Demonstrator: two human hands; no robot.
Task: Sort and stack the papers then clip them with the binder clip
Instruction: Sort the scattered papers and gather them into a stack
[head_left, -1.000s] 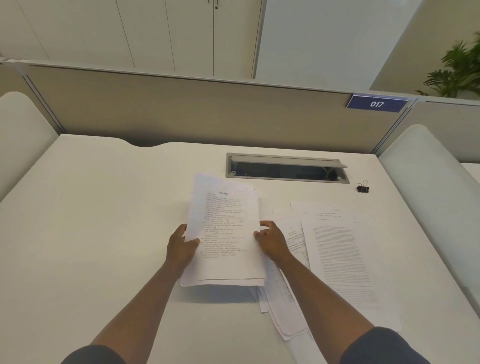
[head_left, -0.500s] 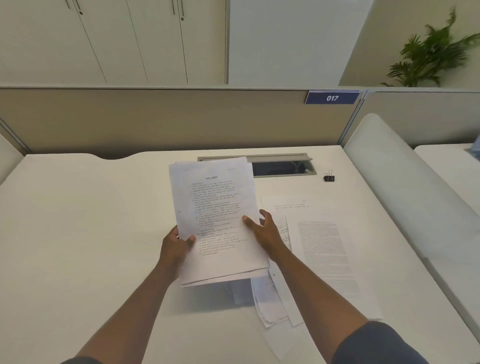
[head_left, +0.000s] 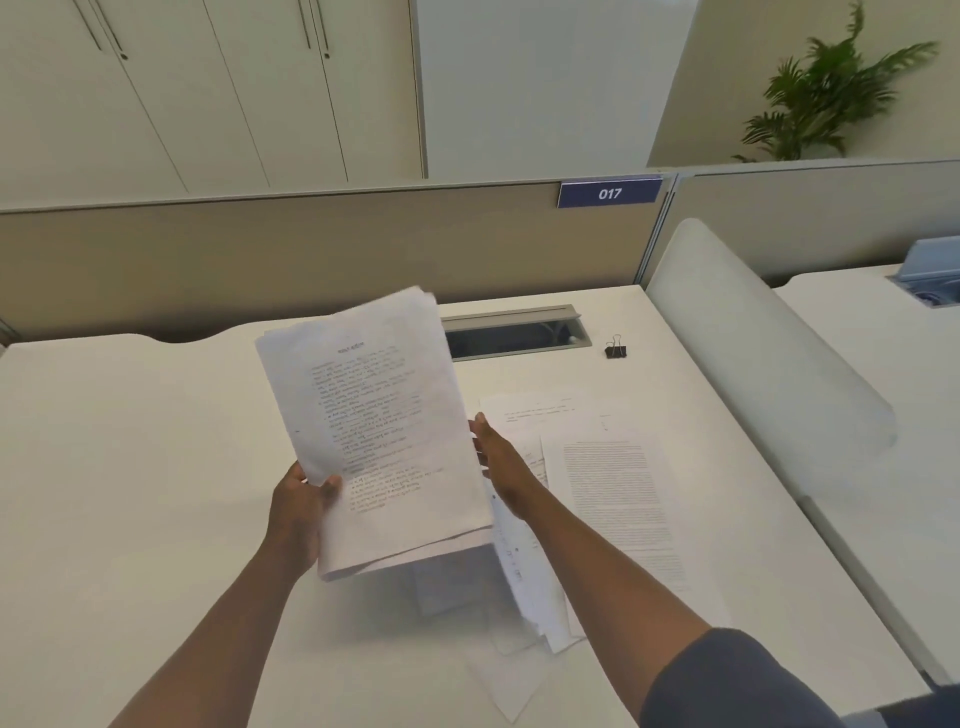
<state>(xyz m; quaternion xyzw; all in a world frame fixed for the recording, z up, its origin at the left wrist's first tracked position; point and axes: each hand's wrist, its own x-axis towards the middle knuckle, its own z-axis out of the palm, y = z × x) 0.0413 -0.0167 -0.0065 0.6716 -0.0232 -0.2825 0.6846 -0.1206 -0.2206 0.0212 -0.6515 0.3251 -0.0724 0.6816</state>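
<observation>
Above the desk (head_left: 156, 467), left hand (head_left: 301, 506) gripping paper stack (head_left: 384, 431), right hand (head_left: 498, 462) flat alongside

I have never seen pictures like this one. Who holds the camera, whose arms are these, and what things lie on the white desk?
There is no machine here. A person wears a camera on the head, so you look down along their own two arms. The left hand grips a lifted bundle of white printed sheets at its lower left edge. The right hand lies with straight fingers against the bundle's right edge. More loose printed pages lie spread on the white desk at the right. A small black binder clip sits untouched farther back, beside the grey cable opening. A blue sign reading 017 hangs on the beige partition.
</observation>
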